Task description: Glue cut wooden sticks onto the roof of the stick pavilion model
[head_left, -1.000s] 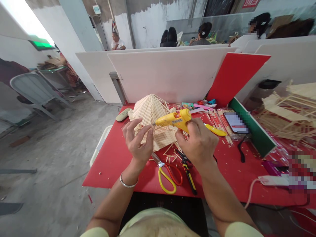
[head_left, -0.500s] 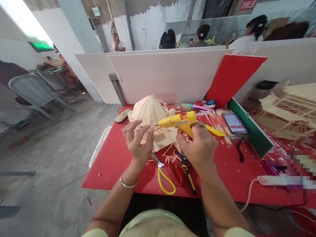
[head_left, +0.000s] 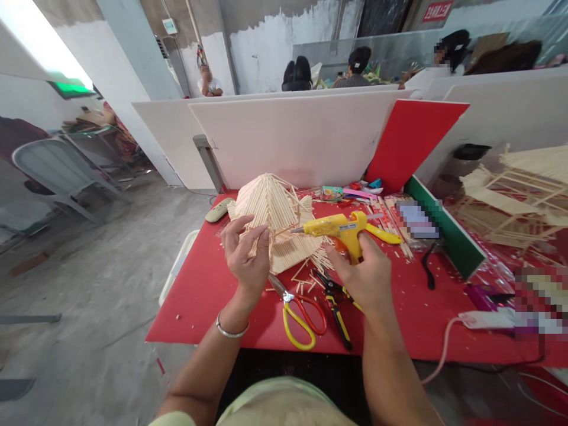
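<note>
My right hand (head_left: 366,266) is wrapped round the handle of a yellow hot glue gun (head_left: 331,226), its nozzle pointing left. My left hand (head_left: 247,251) is closed in a pinch on a thin wooden stick (head_left: 284,229) that sticks out toward the nozzle. Behind both hands stands a model roof of pale wooden sticks (head_left: 270,198), with a lower slatted part (head_left: 288,254) spreading forward; my left fingers hide some of it. Below the hands lie scissors (head_left: 288,297) with one red and one yellow handle loop, and black-and-yellow pliers (head_left: 336,307).
Cut stick pieces litter the red tabletop (head_left: 199,296). A phone (head_left: 417,219) and loose sticks lie on the right, beside a green board (head_left: 448,231). Another stick model (head_left: 519,195) stands far right. White panels (head_left: 288,142) close off the back, with several people beyond.
My right hand has drawn the glue gun to the right, away from my left fingers, and more of the thin stick shows. My left hand keeps its pinch almost in place.
</note>
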`<state>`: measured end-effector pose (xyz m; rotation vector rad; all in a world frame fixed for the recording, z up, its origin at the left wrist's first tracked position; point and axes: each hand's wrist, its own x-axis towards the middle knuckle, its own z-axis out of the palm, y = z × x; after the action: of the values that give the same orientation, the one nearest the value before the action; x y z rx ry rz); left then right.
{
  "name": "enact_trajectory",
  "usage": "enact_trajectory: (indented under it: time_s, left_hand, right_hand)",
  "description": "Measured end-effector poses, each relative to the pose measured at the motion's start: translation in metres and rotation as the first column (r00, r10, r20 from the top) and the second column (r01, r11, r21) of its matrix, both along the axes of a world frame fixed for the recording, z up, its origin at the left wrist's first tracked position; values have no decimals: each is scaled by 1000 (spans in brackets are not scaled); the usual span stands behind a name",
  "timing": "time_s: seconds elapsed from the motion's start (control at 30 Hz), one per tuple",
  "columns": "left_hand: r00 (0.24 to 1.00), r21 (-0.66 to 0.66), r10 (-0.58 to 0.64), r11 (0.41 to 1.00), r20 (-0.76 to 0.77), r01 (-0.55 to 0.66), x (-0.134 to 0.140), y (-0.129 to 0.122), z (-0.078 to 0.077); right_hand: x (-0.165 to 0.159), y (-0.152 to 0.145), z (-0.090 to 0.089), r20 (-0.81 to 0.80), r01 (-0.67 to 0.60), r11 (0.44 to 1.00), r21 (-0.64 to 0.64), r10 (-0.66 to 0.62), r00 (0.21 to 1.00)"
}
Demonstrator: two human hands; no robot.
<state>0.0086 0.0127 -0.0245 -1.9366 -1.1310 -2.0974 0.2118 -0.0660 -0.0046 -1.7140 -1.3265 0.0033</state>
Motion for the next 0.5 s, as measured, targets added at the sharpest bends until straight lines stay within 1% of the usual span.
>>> enact_trajectory:
  time_s: [0.03,0.1,0.17,0.27,0.33,0.37,0.4,0.43,0.5]
  left_hand:
    - [1000,-7,-10,1000,5,10,0,0,0]
    - [1000,-20,-23,1000,6,23,0,0,0]
    - [1000,-32,-24,999,0,24,0,0,-1]
    - [1000,-38,-20,999,0,20,0,2,-3]
    - [1000,-34,-19,999,13,19,1,3,-4]
    - [1000,-33,-19,999,19,20,1,3,-4]
    - [1000,-33,-21,999,23,22,1,3,-5]
    - [999,-31,-22,999,27,23,1,4,-5]
    - [999,-30,-23,999,25,24,1,4,-5]
  right_hand:
    - [6,-6,-4,-66,6,998,-63,-10,998]
    - [23,-17,-18,-142,44,980,-192,-72,987]
    - [45,-29,-40,-143,90,941,-326,-143,979]
    - [84,-43,-81,-41,182,861,-474,-228,973]
    - [107,-50,-107,56,278,775,-567,-300,952]
    - [116,-53,-117,123,301,733,-609,-288,950]
    - [122,-56,-126,189,336,694,-636,-282,941]
    - [126,-59,-131,217,350,672,-652,-277,936]
    - [126,-64,-135,287,392,639,-662,-267,920]
